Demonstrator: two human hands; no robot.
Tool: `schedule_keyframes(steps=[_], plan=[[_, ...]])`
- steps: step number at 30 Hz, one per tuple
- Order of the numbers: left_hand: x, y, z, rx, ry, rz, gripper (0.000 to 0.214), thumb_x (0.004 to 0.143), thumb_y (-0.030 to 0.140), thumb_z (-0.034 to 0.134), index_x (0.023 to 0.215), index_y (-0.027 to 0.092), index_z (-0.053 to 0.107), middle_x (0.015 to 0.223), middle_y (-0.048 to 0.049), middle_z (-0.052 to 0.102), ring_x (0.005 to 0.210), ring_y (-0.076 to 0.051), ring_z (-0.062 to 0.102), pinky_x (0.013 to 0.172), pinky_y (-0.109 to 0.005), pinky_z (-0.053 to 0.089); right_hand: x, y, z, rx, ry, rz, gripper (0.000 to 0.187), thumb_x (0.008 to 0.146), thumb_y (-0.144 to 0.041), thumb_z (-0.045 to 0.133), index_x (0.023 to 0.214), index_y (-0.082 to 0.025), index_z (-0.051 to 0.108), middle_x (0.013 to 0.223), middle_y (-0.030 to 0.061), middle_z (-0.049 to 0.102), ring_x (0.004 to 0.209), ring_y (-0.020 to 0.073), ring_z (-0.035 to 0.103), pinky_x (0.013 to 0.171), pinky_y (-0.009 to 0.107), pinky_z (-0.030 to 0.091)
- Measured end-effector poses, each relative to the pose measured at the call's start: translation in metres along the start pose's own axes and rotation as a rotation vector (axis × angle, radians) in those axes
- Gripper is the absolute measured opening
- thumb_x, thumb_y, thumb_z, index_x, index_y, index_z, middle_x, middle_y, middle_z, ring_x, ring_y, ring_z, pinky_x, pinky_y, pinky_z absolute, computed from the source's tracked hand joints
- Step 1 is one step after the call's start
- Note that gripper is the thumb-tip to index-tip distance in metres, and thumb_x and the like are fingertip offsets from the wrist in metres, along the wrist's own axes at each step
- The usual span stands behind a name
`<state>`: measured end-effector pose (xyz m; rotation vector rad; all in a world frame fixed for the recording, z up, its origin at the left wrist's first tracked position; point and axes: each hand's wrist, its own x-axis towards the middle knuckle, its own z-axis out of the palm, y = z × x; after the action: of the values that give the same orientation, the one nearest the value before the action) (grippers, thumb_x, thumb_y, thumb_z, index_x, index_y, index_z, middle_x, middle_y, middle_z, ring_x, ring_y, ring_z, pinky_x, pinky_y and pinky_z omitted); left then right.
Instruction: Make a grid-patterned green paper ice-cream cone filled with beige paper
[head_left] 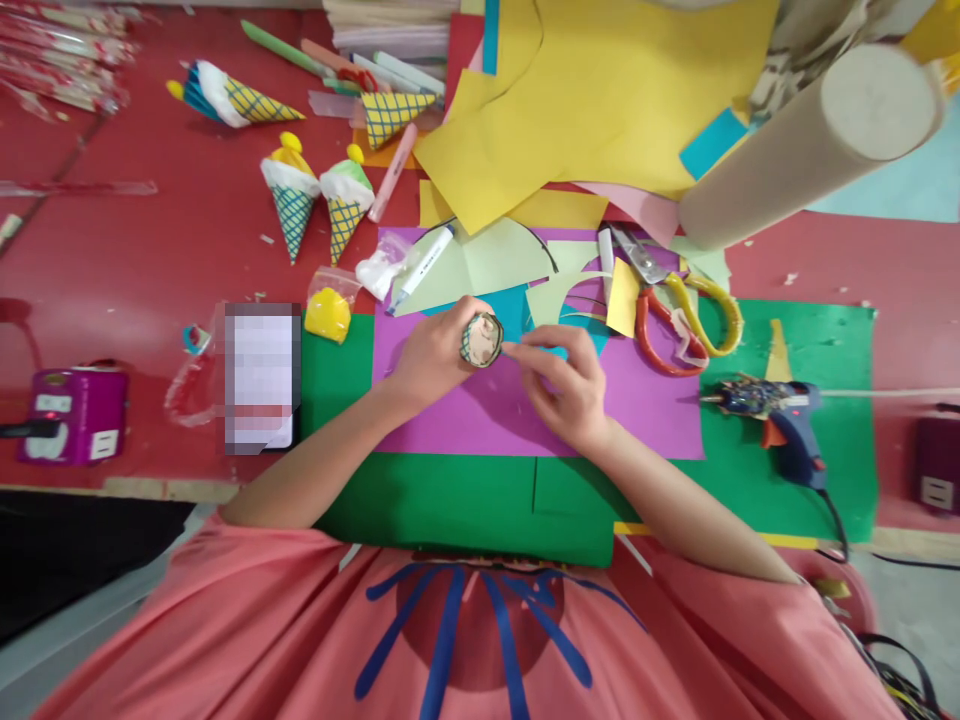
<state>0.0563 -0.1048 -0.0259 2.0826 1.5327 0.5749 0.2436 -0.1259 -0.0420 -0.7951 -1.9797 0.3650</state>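
My left hand is wrapped around a small paper cone, its round open end facing up toward me. A criss-cross pattern shows on the cone's side, and its rim looks dark. Just right of that rim is my right hand, thumb and forefinger pinched together. A bit of blue shows at those fingers, but what they hold is too small to make out. Beneath both hands lie a purple sheet and a green mat. Scraps of blue paper and pale green paper lie just beyond.
Finished paper cones with white tops stand back left. Scissors and a glue gun lie to the right. A phone and a bag of yellow clay are left. Behind are yellow sheets and a large roll.
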Motion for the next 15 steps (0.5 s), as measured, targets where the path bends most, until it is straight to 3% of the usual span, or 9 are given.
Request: schedule_keyframes(steps=[4, 8, 11, 13, 15], plan=[[0.002, -0.004, -0.004, 0.047, 0.018, -0.048, 0.028, 0.074, 0.022, 0.065, 0.099, 0.024, 0.052, 0.085, 0.0021, 0.066, 0.075, -0.016, 0.064, 0.064, -0.024, 0.045, 0.008, 0.003, -0.004, -0.052, 0.177, 0.181, 0.033, 0.086, -0.003, 0.052, 0.105, -0.027, 0.065, 0.087, 0.0040, 0.056, 0.083, 0.0160, 0.060, 0.072, 0.031, 0.053], [0.001, -0.007, -0.003, 0.018, -0.002, -0.072, 0.030, 0.074, 0.021, 0.064, 0.101, 0.025, 0.051, 0.086, 0.0013, 0.066, 0.076, -0.018, 0.065, 0.064, -0.025, 0.046, 0.012, -0.015, -0.027, -0.028, 0.028, 0.294, 0.026, 0.087, -0.008, 0.055, 0.104, -0.025, 0.064, 0.095, 0.0058, 0.064, 0.091, 0.0175, 0.064, 0.079, 0.033, 0.055], [0.000, -0.008, 0.000, -0.027, -0.031, -0.075, 0.038, 0.076, 0.025, 0.064, 0.110, 0.026, 0.047, 0.095, 0.0000, 0.066, 0.082, -0.019, 0.066, 0.067, -0.026, 0.048, -0.007, -0.032, -0.076, -0.230, -0.015, 0.497, 0.027, 0.089, -0.016, 0.057, 0.111, -0.028, 0.064, 0.098, 0.0056, 0.070, 0.088, 0.0189, 0.067, 0.082, 0.036, 0.055], [-0.001, -0.007, 0.002, -0.014, -0.041, -0.062, 0.046, 0.075, 0.027, 0.065, 0.115, 0.025, 0.043, 0.102, -0.0018, 0.065, 0.087, -0.020, 0.067, 0.069, -0.027, 0.049, -0.037, -0.033, -0.119, -0.527, 0.027, 0.694, 0.031, 0.087, -0.029, 0.060, 0.117, -0.029, 0.063, 0.110, 0.0108, 0.069, 0.101, 0.0271, 0.066, 0.088, 0.046, 0.053], [-0.002, -0.007, 0.004, 0.045, -0.046, -0.049, 0.050, 0.074, 0.027, 0.066, 0.118, 0.024, 0.042, 0.104, -0.0037, 0.065, 0.090, -0.022, 0.067, 0.068, -0.027, 0.049, -0.075, -0.024, -0.161, -0.813, 0.028, 0.845, 0.054, 0.076, -0.048, 0.067, 0.125, -0.026, 0.059, 0.117, 0.0207, 0.064, 0.110, 0.0401, 0.060, 0.089, 0.063, 0.047]])
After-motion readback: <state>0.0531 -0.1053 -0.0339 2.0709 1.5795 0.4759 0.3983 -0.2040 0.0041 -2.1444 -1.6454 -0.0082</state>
